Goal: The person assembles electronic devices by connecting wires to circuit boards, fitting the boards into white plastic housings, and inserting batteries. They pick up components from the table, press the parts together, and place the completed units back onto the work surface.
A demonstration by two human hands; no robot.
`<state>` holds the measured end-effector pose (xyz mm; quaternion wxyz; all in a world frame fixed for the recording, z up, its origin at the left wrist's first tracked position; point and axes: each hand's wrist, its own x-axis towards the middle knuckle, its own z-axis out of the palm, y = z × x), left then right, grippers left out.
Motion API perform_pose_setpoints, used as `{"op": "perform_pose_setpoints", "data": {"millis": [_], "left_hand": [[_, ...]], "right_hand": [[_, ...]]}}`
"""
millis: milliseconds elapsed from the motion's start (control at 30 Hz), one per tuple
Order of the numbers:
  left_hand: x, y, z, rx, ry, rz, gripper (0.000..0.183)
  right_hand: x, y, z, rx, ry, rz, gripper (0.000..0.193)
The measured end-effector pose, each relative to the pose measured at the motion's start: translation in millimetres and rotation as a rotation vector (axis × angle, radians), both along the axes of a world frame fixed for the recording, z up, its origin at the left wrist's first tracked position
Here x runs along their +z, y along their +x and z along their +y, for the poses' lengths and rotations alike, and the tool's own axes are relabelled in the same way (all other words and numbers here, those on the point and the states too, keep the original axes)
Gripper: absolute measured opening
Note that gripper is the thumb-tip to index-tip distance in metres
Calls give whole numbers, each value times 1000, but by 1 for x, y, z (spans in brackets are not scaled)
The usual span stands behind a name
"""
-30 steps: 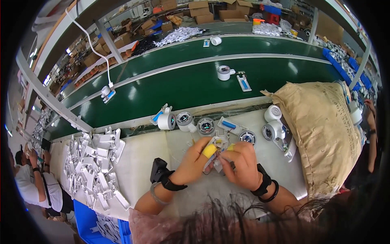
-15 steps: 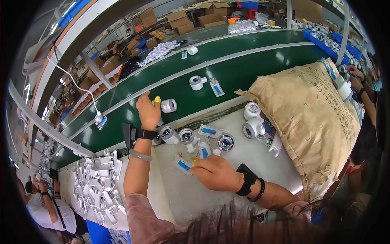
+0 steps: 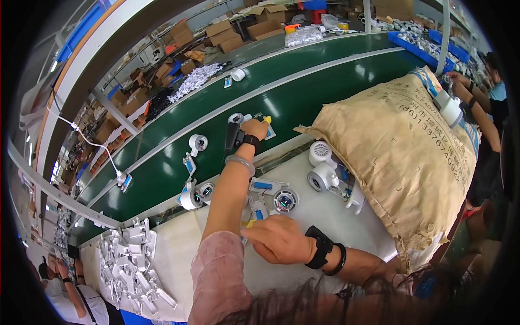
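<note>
On my feed L hand (image 3: 254, 129) has just shifted right over the green conveyor belt (image 3: 303, 92) to the far housing (image 3: 235, 118), so the near housing (image 3: 198, 143) now lies free on the belt. L fingers part-spread; can't tell if gripping. R hand (image 3: 279, 238), fingers curled, is over the bench (image 3: 179, 244) nr a blue-striped bracket (image 3: 255, 205); hold unclear. Vs. earlier, the blue-striped plate by R fingertips is out of sight, prob. behind L forearm.
</note>
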<state>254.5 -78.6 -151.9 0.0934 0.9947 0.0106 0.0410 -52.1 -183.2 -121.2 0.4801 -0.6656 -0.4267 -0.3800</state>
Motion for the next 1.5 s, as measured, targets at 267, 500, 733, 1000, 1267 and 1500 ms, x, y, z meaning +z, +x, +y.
{"op": "perform_pose_setpoints", "data": {"millis": [267,500,733,1000,1267,1500], "left_hand": [[-19,27,-1,62,-128,80,49],[-1,1,-2,-41,-502,233,37],[70,-77,42,-211,-1220,232,48],[136,-218,77,-703,-1219,534,56],[96,-298,115,-618,-1049,628,47],[71,-312,123,-661,-528,581,38]], "right_hand": [[-2,2,-4,-66,-4,36,47],[-7,7,0,-53,-41,14,45],[4,11,-7,-140,-28,106,48],[15,25,-27,-296,0,415,63],[1,21,-16,218,-101,583,22],[5,25,-21,243,-370,459,17]]}}
